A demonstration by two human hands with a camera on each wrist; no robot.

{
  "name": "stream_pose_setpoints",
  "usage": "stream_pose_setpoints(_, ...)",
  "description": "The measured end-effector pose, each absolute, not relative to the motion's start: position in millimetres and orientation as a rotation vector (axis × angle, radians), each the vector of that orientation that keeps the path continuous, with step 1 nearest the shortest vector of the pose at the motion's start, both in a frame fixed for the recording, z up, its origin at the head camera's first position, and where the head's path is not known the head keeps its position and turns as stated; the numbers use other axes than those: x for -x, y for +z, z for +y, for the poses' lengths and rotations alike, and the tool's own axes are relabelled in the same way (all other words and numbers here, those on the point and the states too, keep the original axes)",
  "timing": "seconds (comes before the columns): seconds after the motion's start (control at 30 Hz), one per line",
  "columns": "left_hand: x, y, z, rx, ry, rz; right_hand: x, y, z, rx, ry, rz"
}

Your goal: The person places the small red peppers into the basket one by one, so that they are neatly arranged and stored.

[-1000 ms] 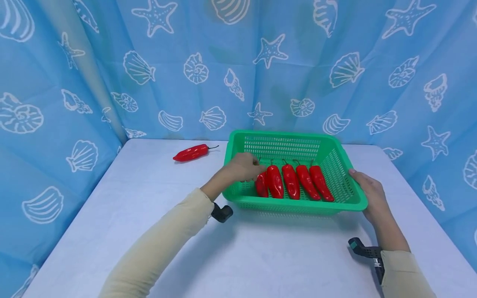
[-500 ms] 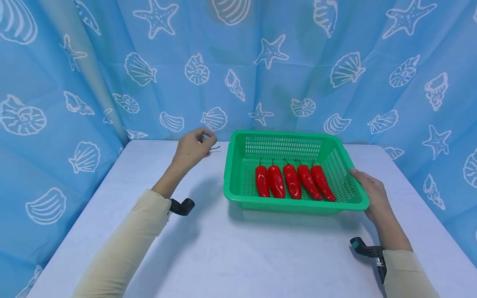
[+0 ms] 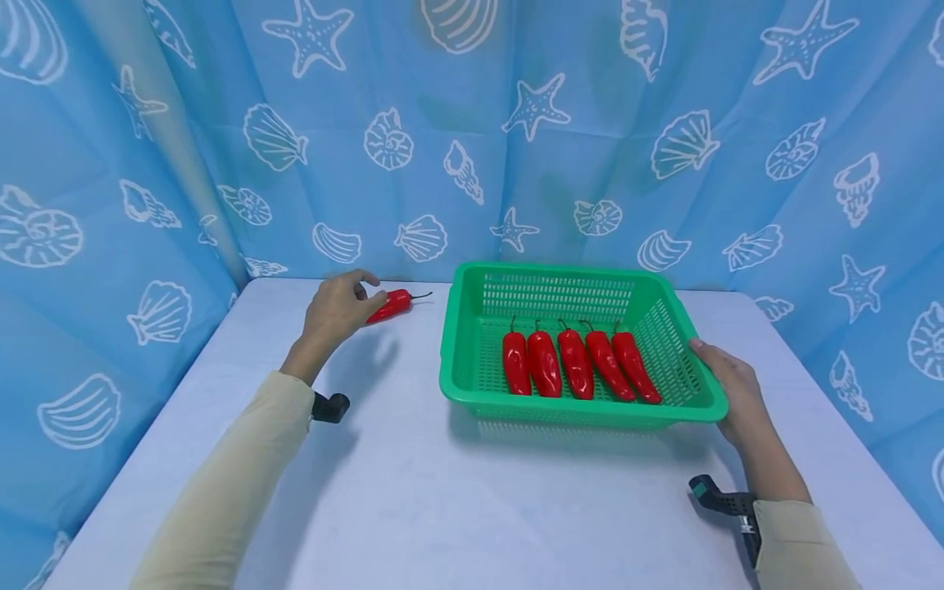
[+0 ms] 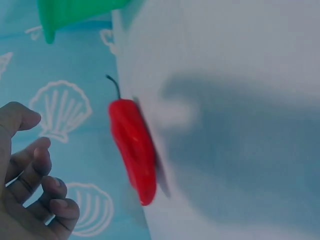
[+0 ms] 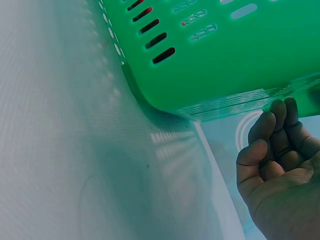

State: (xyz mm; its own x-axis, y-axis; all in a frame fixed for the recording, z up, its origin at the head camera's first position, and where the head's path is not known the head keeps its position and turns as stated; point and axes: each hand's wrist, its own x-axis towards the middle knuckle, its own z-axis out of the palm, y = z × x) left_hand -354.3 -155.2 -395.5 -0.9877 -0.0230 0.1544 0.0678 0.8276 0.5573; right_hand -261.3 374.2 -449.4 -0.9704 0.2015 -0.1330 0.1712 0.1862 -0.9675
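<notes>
Over the far left of the table, my left hand (image 3: pixel 335 310) hovers by a loose red chili pepper (image 3: pixel 394 303), hiding its tip in the head view. The left wrist view shows thumb and fingers loosely bent and apart from the chili pepper (image 4: pixel 134 147), which lies with its dark stem toward the basket. A green plastic basket (image 3: pixel 575 414) stands right of centre, with several red chili peppers (image 3: pixel 546 363) side by side inside, stems to the back. My right hand (image 3: pixel 733 389) holds the basket's right side, thumb at the rim and fingers (image 5: pixel 280 115) underneath it.
A white-covered table (image 3: pixel 472 516) carries everything. Behind it and along both sides hangs a blue curtain (image 3: pixel 442 90) with white shell and starfish prints. Each wrist wears a black camera mount, the right one (image 3: pixel 719 496) close above the tabletop.
My left hand has let go of the leftmost chili pepper in the basket and moved left to the loose one on the table. The right hand stays at the basket's side.
</notes>
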Motion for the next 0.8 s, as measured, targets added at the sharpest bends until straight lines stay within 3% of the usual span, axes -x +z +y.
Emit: stream_pose_setpoints(0.8,389,-424,-153,0.048,-0.537,-3.048,261,-451,374,0.380,1.885,-2.438)
